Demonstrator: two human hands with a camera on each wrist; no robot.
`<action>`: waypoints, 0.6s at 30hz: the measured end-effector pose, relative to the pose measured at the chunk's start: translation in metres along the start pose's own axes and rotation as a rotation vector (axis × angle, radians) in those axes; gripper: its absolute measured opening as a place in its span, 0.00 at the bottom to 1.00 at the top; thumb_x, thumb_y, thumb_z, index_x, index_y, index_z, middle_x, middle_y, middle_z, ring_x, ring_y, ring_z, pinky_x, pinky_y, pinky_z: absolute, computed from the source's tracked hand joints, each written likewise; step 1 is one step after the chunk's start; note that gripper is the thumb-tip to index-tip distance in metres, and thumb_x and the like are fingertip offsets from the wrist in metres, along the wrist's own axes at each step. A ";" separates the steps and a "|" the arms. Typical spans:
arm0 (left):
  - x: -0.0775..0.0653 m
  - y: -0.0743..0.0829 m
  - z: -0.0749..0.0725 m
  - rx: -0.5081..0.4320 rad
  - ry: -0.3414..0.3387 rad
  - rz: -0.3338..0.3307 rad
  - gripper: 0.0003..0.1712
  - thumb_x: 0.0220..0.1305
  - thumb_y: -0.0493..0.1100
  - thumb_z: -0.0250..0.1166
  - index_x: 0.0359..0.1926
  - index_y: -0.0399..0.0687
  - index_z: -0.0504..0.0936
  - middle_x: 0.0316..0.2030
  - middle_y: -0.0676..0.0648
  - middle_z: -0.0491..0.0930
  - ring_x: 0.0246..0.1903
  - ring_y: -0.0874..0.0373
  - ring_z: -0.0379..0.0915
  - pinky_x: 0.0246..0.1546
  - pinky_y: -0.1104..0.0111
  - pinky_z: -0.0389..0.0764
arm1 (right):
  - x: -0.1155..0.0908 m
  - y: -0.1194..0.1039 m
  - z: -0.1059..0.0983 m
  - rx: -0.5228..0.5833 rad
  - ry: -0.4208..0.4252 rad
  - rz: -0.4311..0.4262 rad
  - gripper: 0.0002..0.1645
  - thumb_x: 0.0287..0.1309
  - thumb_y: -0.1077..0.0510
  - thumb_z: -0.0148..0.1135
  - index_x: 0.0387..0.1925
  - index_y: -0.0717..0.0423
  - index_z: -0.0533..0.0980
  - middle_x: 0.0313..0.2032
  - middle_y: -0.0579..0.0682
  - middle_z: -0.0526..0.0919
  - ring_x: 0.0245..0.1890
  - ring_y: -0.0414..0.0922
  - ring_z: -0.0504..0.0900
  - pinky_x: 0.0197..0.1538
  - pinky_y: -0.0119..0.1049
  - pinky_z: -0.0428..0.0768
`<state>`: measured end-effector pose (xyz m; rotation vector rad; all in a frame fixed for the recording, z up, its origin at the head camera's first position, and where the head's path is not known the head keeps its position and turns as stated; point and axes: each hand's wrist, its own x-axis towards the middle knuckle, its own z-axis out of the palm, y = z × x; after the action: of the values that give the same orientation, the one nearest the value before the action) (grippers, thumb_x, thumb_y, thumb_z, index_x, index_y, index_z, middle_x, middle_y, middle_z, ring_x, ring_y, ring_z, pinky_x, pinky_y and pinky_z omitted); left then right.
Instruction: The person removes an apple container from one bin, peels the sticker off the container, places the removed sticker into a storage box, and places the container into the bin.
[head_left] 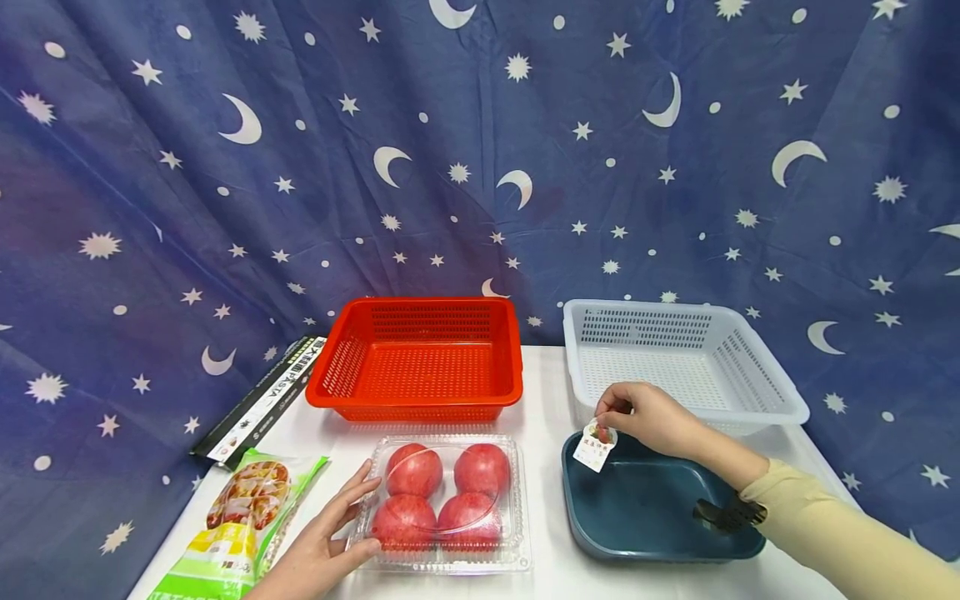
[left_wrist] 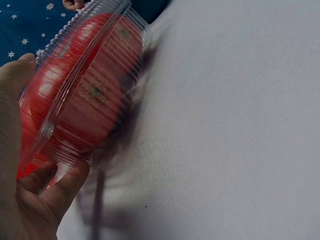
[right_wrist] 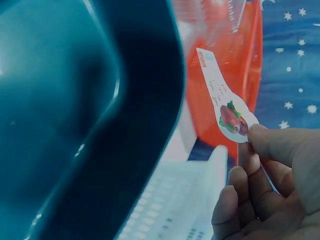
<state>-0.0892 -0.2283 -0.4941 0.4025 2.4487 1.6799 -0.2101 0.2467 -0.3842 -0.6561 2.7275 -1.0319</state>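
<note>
My right hand (head_left: 656,417) pinches a small white paper label (head_left: 593,450) between thumb and fingertips, above the left part of a dark teal basin (head_left: 652,508). A red fruit with green leaves is printed on the label's round end, seen close up in the right wrist view. My left hand (head_left: 322,533) touches the left side of a clear plastic box (head_left: 519,508), its fingers spread. Several red apples (head_left: 415,469) sit inside under the lid. In the left wrist view, fingertips (left_wrist: 75,175) lie at the box's edge.
Behind stand a red basket (head_left: 420,408) and a white basket (head_left: 750,408). At the left lie a green food bag (head_left: 232,533) and a long black-and-white pasta box (head_left: 262,404). A blue curtain (head_left: 450,125) with moons and stars hangs behind the white table.
</note>
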 end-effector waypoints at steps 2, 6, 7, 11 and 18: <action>0.000 0.001 0.000 0.003 0.003 -0.006 0.38 0.68 0.39 0.69 0.76 0.52 0.65 0.80 0.39 0.44 0.69 0.28 0.55 0.52 0.62 0.79 | -0.003 0.005 0.000 0.010 -0.025 0.003 0.04 0.68 0.60 0.65 0.34 0.52 0.80 0.26 0.43 0.83 0.30 0.43 0.78 0.37 0.33 0.72; 0.000 0.001 0.000 0.010 0.003 -0.008 0.38 0.68 0.39 0.69 0.76 0.52 0.65 0.80 0.39 0.44 0.69 0.28 0.55 0.53 0.61 0.80 | -0.009 0.014 0.002 0.037 -0.068 0.006 0.03 0.67 0.62 0.65 0.35 0.54 0.79 0.28 0.44 0.84 0.31 0.45 0.79 0.36 0.32 0.74; 0.000 0.001 0.000 0.011 0.004 -0.005 0.38 0.68 0.39 0.69 0.76 0.53 0.65 0.80 0.39 0.44 0.69 0.28 0.55 0.53 0.61 0.80 | -0.011 0.017 0.003 0.042 -0.076 0.004 0.03 0.67 0.63 0.65 0.35 0.54 0.80 0.28 0.44 0.84 0.31 0.45 0.79 0.36 0.32 0.74; 0.000 0.000 0.000 0.020 0.007 0.010 0.38 0.68 0.38 0.69 0.76 0.53 0.65 0.80 0.39 0.45 0.69 0.29 0.55 0.52 0.60 0.81 | -0.016 0.028 0.009 0.042 -0.109 0.010 0.04 0.64 0.66 0.66 0.35 0.55 0.79 0.29 0.45 0.82 0.29 0.40 0.76 0.32 0.31 0.73; 0.000 0.001 0.000 0.018 0.005 -0.001 0.38 0.69 0.39 0.69 0.76 0.53 0.64 0.80 0.39 0.45 0.69 0.28 0.54 0.53 0.59 0.81 | -0.024 0.038 0.021 -0.028 -0.153 0.015 0.05 0.62 0.67 0.65 0.34 0.55 0.78 0.28 0.43 0.81 0.29 0.39 0.75 0.32 0.32 0.74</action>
<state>-0.0886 -0.2275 -0.4930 0.3998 2.4689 1.6624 -0.1959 0.2705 -0.4259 -0.6880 2.6150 -0.9018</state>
